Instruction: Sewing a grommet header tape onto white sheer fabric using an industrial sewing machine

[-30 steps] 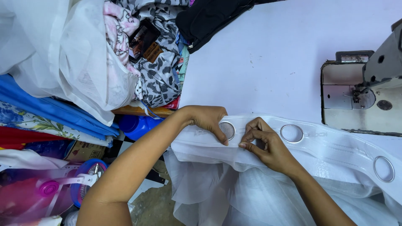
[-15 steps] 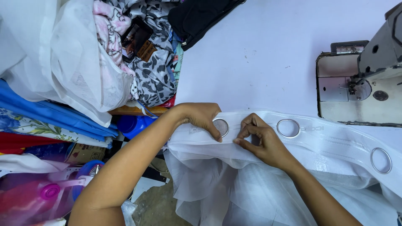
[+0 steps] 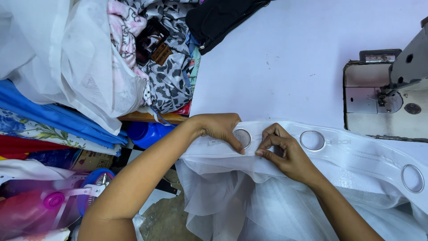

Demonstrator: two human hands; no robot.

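A sheer white curtain (image 3: 249,201) with a stiff header band and metal eyelet rings lies over the near edge of a white table (image 3: 276,58). My left hand (image 3: 220,129) presses down on the band's left end, fingers beside one eyelet ring (image 3: 242,137). My right hand (image 3: 283,151) pinches the band's fabric just right of that ring. A second ring (image 3: 312,140) lies right of my right hand, and a third ring (image 3: 412,178) sits near the right edge.
A sewing machine (image 3: 392,98) stands at the table's right. Piled fabrics (image 3: 67,71), patterned cloth (image 3: 169,85) and a black bag (image 3: 223,20) crowd the left and top. A blue bottle (image 3: 147,133) and plastic-wrapped goods (image 3: 40,205) lie below left.
The view has drifted slightly; both hands stay on the curtain band by the eyelet ring, the right fingers still pinching the fabric.
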